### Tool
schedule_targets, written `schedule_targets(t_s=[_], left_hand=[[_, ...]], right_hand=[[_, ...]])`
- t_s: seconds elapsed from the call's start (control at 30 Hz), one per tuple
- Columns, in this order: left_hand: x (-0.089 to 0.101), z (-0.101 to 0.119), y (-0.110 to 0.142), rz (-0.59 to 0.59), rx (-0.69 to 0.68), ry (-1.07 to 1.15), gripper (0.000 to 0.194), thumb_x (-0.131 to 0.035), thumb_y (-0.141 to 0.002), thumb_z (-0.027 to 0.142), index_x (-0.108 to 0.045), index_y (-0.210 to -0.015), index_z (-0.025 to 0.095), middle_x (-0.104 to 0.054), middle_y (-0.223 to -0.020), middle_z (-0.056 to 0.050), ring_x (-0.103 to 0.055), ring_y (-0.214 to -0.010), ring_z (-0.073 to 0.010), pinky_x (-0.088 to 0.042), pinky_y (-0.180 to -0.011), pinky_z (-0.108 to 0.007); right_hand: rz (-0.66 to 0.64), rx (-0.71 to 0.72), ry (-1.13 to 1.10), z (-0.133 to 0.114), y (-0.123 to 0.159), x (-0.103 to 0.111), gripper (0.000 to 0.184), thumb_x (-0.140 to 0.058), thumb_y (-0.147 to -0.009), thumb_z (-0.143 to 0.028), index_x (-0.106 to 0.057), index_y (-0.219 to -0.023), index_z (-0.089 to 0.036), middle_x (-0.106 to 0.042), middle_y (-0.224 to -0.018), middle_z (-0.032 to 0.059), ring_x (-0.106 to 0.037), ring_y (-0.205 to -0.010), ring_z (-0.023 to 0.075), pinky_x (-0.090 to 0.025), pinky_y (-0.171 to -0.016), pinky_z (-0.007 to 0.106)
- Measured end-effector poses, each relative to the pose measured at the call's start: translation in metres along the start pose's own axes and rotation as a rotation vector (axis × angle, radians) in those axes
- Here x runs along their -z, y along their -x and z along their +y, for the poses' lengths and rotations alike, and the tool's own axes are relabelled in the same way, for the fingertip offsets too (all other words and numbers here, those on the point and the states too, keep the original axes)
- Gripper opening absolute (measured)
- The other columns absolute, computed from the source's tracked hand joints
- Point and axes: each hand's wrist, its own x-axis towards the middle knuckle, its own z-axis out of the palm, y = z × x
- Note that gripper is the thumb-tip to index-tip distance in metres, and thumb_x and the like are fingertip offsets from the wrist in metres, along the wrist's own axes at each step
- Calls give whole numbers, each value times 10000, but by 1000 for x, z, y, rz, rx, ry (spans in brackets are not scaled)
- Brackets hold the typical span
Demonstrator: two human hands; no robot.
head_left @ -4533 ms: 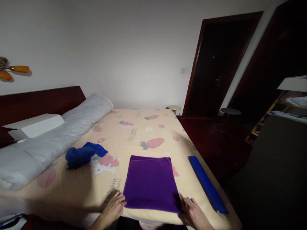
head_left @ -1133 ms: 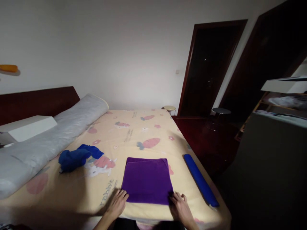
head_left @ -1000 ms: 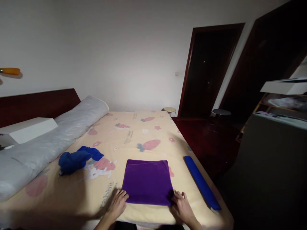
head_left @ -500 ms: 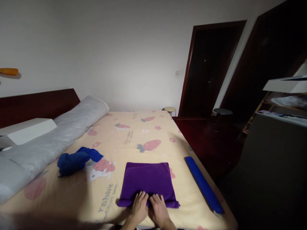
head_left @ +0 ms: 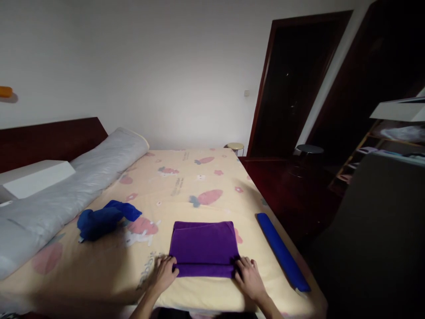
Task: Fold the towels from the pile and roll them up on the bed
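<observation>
A purple cloth (head_left: 204, 243) lies folded into a flat rectangle on the bed, its near edge turned over into a narrow roll. My left hand (head_left: 167, 271) grips the left end of that roll with curled fingers. At the roll's right end, my right hand (head_left: 248, 275) has its fingers bent around the cloth. To the right, near the bed's side, lies a long, tightly rolled blue cloth (head_left: 282, 253). A crumpled blue cloth (head_left: 106, 218) rests off to the left.
The bed has a cream sheet (head_left: 179, 195) printed with carrots and rabbits. Along the left lie a grey rolled mattress-like bundle (head_left: 109, 153) and a white box (head_left: 38, 175). Two stools, one pale (head_left: 235, 145) and one dark (head_left: 310, 149), stand beyond; a shelf (head_left: 398, 133) is at right.
My hands have moved apart from the middle of the purple cloth's near edge to its two ends. The near edge now forms a straighter, thicker roll, and the view has shifted slightly.
</observation>
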Motion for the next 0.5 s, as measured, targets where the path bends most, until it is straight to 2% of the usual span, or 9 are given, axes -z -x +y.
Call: schedule_targets(t_s=[0.1, 0.2, 0.27, 0.3, 0.37, 0.43, 0.5], left_hand=[[-20, 32, -4, 22, -33, -7, 476, -402, -780, 114, -616, -1199, 182, -636, -1301, -101, -492, -1294, -260, -306, -1124, -471], [-46, 74, -11, 6, -132, 14, 626, -350, -768, 51, -528, -1348, 206, -551, -1443, -52, -449, -1358, -183, -322, -1154, -375], [-61, 89, -14, 1, -201, 19, 643, -314, -797, 49, -480, -1398, 206, -503, -1493, -26, -423, -1385, -147, -340, -1158, -340], [-66, 89, -15, 15, -232, 9, 625, -297, -829, 66, -452, -1420, 199, -478, -1512, -26, -406, -1399, -146, -345, -1161, -347], [-72, 73, -14, 77, -273, -33, 558, -272, -914, 145, -398, -1453, 212, -438, -1535, -31, -383, -1418, -159, -354, -1161, -382], [-71, 41, -11, 147, -277, -89, 509, -266, -973, 245, -346, -1475, 263, -414, -1546, -24, -374, -1424, -166, -363, -1153, -404], [-65, 6, -5, 175, -251, -135, 492, -260, -994, 305, -305, -1484, 308, -398, -1553, -14, -372, -1425, -168, -362, -1149, -420]], right_hand=[[55, 17, 17, -33, -6, -19, 430, -469, -766, -159, -634, -1162, -195, -662, -1198, 98, -561, -1121, 266, -338, -1048, 442], [54, 159, -63, -76, -16, -51, 578, -458, -756, -117, -553, -1317, -220, -621, -1337, 61, -541, -1228, 221, -326, -1106, 396], [12, 242, -92, -93, -22, -68, 616, -444, -780, -112, -496, -1384, -225, -577, -1399, 50, -522, -1278, 194, -341, -1115, 375], [-14, 269, -91, -95, -24, -74, 626, -435, -795, -114, -468, -1410, -227, -546, -1428, 47, -503, -1305, 186, -348, -1117, 370], [-46, 291, -71, -83, -23, -77, 617, -404, -841, -130, -414, -1448, -241, -474, -1481, 36, -442, -1365, 177, -345, -1131, 373], [-25, 267, -46, -52, -17, -72, 550, -368, -915, -193, -388, -1461, -261, -430, -1507, 28, -391, -1401, 181, -338, -1144, 384], [32, 219, -19, -14, -8, -64, 489, -348, -970, -298, -395, -1456, -266, -437, -1501, 38, -398, -1397, 190, -351, -1138, 390]])
